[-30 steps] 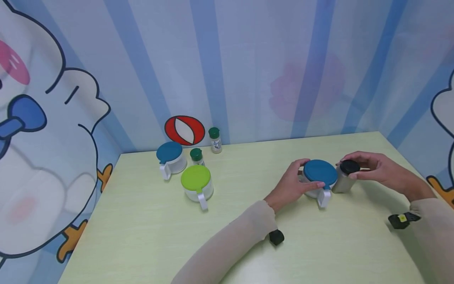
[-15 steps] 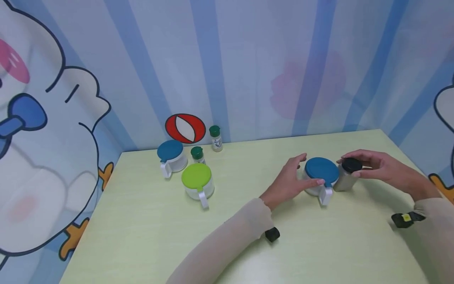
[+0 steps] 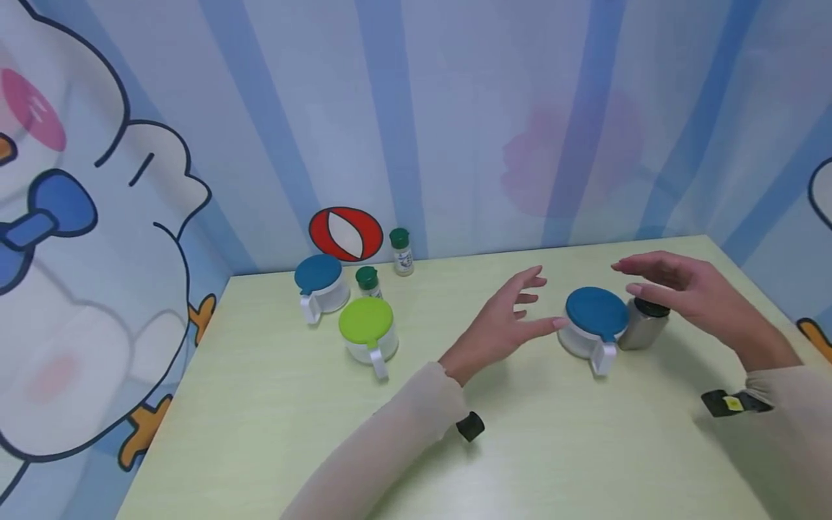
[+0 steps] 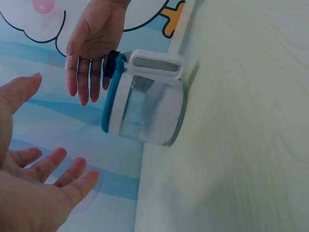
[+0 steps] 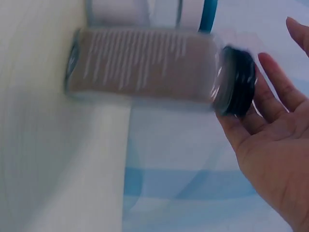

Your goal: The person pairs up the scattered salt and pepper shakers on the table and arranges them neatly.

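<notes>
A clear seasoning jar with a blue lid (image 3: 596, 312) and white handle stands upright at the right of the table. Against its right side is a spice bottle (image 3: 643, 331) with a black cap, full of greyish-brown powder in the right wrist view. My left hand (image 3: 500, 321) hovers left of the blue-lidded jar, fingers spread, holding nothing; the left wrist view shows a gap between them. Above the black cap is my right hand (image 3: 692, 292), its fingers loosely extended and nothing gripped. That hand partly hides the cap in the head view.
On the left stand another blue-lidded jar (image 3: 323, 283), a green-lidded jar (image 3: 367, 331) and two small green-capped shakers, one nearer (image 3: 368, 282) and one at the back edge (image 3: 402, 253). A printed curtain (image 3: 455, 130) rises behind the table (image 3: 260, 419).
My left hand has let go of the blue-lidded jar and drawn back to the left. My right hand has released the spice bottle and lifted above its cap.
</notes>
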Demonstrator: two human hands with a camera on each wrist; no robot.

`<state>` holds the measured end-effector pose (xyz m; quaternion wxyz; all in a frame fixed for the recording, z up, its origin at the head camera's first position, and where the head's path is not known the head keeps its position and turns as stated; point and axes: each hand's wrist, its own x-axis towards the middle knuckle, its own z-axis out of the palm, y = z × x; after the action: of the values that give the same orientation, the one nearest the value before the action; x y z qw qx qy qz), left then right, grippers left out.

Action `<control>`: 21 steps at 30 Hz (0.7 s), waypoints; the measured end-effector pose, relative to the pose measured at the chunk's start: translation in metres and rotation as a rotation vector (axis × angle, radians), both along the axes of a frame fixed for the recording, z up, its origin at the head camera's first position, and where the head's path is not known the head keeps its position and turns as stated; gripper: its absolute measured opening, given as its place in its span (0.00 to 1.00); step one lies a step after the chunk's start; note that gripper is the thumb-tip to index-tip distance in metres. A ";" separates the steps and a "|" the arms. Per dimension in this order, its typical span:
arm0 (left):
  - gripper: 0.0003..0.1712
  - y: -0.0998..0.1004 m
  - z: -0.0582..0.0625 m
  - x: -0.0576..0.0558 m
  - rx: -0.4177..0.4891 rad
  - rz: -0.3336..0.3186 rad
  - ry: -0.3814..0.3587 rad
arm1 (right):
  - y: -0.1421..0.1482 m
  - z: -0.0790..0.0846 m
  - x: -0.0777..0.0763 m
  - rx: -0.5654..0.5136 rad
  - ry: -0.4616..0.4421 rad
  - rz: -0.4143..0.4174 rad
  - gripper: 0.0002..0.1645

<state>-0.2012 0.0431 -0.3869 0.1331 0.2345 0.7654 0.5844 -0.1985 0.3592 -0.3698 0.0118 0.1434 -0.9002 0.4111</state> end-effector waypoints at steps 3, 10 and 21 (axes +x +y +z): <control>0.48 -0.009 0.006 0.001 0.006 0.008 0.000 | -0.013 0.008 0.003 -0.044 0.008 0.029 0.27; 0.46 -0.033 0.016 0.004 0.016 0.039 0.009 | -0.043 0.018 0.006 -0.104 0.008 0.081 0.33; 0.45 -0.070 0.025 0.005 0.031 0.066 0.033 | -0.085 0.027 0.001 -0.109 -0.044 0.119 0.33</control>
<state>-0.1959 -0.0274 -0.3615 0.0976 0.2207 0.7657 0.5962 -0.1973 0.2747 -0.3428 -0.0249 0.1867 -0.8665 0.4624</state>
